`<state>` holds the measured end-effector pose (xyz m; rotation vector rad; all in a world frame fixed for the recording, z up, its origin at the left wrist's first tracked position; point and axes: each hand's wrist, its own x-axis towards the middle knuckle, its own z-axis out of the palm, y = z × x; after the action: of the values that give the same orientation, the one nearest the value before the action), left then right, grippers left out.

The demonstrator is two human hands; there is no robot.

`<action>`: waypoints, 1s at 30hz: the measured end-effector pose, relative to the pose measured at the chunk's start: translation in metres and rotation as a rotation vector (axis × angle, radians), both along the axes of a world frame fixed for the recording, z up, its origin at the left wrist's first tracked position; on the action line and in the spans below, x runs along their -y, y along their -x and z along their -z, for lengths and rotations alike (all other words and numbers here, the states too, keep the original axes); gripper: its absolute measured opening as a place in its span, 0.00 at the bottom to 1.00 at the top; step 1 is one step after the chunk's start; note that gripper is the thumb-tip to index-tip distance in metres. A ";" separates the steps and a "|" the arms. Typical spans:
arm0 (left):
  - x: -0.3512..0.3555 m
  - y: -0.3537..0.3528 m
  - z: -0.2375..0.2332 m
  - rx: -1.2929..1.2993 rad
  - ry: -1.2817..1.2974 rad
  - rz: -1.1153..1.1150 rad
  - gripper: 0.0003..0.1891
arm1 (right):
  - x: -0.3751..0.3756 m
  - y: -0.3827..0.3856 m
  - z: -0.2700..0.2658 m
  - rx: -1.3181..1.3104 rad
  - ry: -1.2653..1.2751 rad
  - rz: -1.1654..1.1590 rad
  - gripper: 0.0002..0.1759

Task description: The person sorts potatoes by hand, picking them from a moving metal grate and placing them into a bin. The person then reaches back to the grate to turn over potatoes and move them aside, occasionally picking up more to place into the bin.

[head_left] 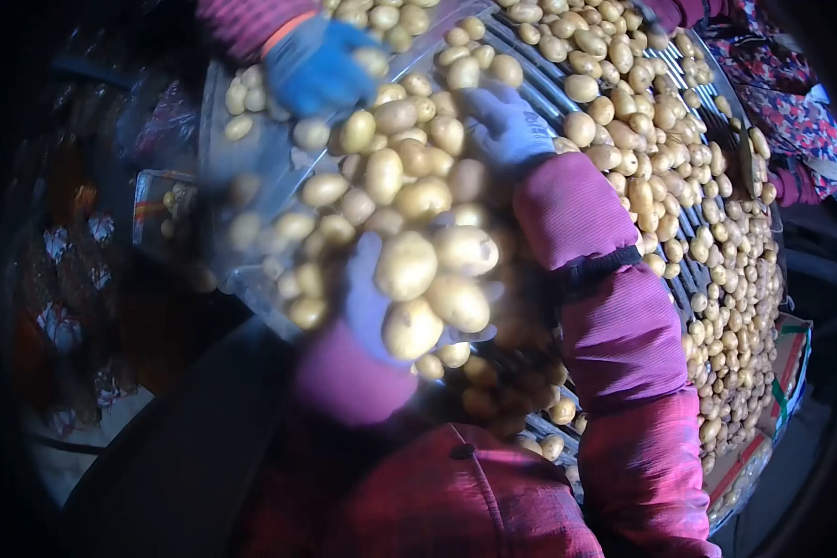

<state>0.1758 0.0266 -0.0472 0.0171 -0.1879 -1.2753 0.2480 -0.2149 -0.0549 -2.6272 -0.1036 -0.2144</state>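
Observation:
My left hand, in a pale glove, is under and around a cluster of several potatoes, with fingertips showing at the cluster's right side. The cluster is lifted close to the camera. My right hand, in a similar pale glove, reaches out over the conveyor rollers. Its fingers look stretched out, pointing left and touching or close to loose potatoes; their tips are slightly blurred. More potatoes lie heaped between my two hands.
Across from me, another person's blue-gloved hand is among potatoes on a clear-edged tray. Another person in a flowered garment stands at the far right. Potatoes cover the rollers. A cardboard box is at lower right, filled sacks at left.

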 end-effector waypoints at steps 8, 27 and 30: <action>0.000 0.017 -0.048 -0.165 -0.360 -0.283 0.28 | -0.031 0.072 -0.100 -0.051 -0.809 0.009 0.26; 0.011 0.088 -0.095 -0.159 -0.492 -0.333 0.26 | -0.026 0.206 -0.115 0.036 -0.629 0.027 0.26; 0.018 0.100 -0.100 -0.153 -0.516 -0.305 0.25 | -0.035 0.213 -0.115 -0.421 -1.123 -0.095 0.30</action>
<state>0.0757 0.0084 0.0526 0.3763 0.2705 -0.9859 0.0347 -0.1798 0.0602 -1.4944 0.0364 0.2588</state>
